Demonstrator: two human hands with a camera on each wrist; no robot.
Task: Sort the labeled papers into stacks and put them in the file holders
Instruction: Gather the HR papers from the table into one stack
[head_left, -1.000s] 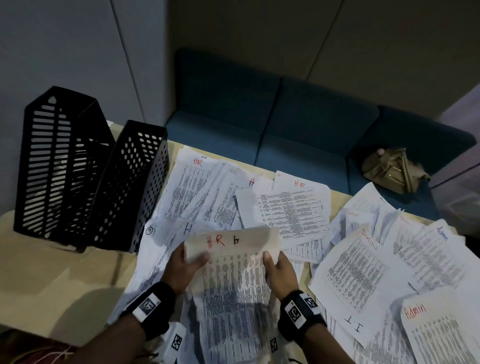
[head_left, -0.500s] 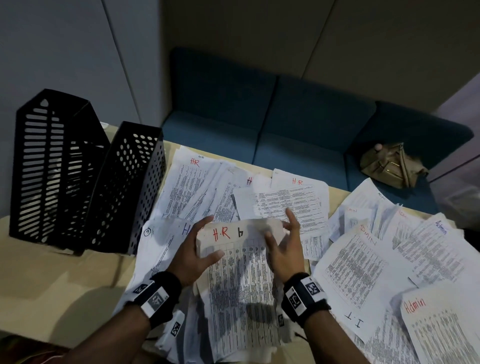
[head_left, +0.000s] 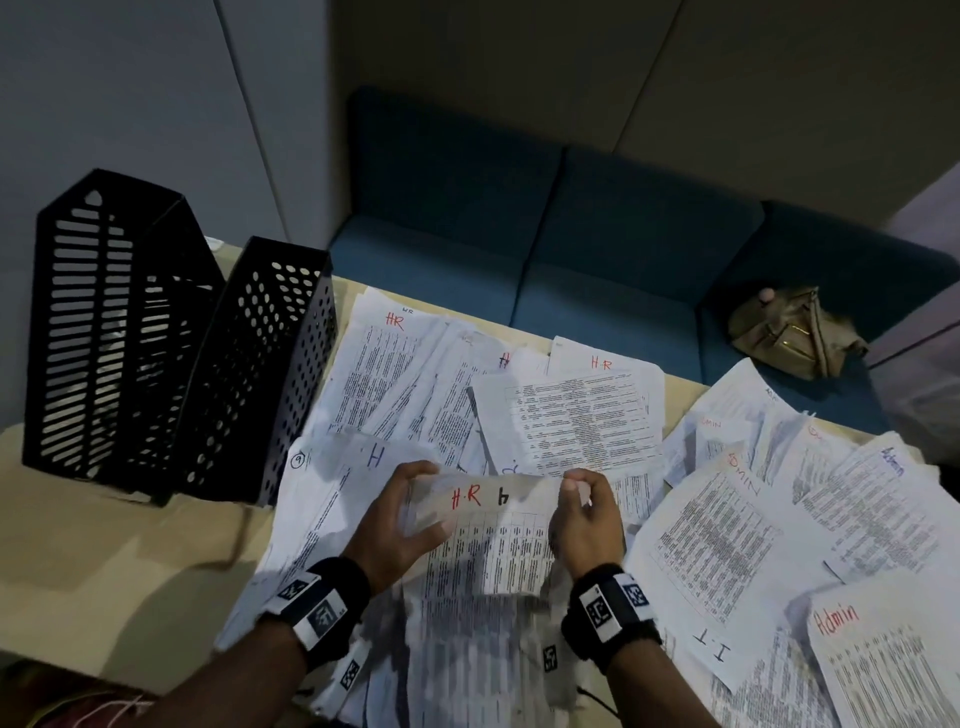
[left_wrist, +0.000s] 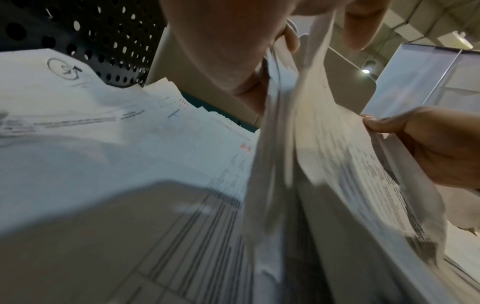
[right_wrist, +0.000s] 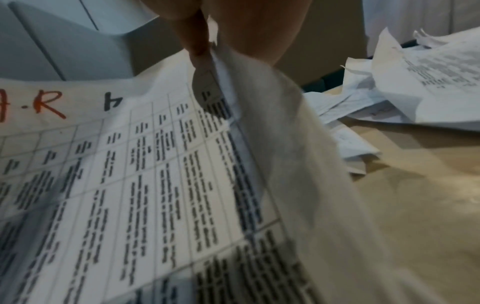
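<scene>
Item: bundle of papers (head_left: 488, 525), top sheet marked "H.R 4" in red and black, held above the loose papers (head_left: 582, 415) spread over the table (head_left: 104, 561). Left hand (head_left: 397, 525): thumb and curled fingers clamped on the bundle's left edge. Right hand (head_left: 584, 525): half a second ago its fingers stood spread over the top right corner; now they pinch that corner closed. Two black file holders (head_left: 171, 353) stand upright at the table's left, well apart from the bundle.
</scene>
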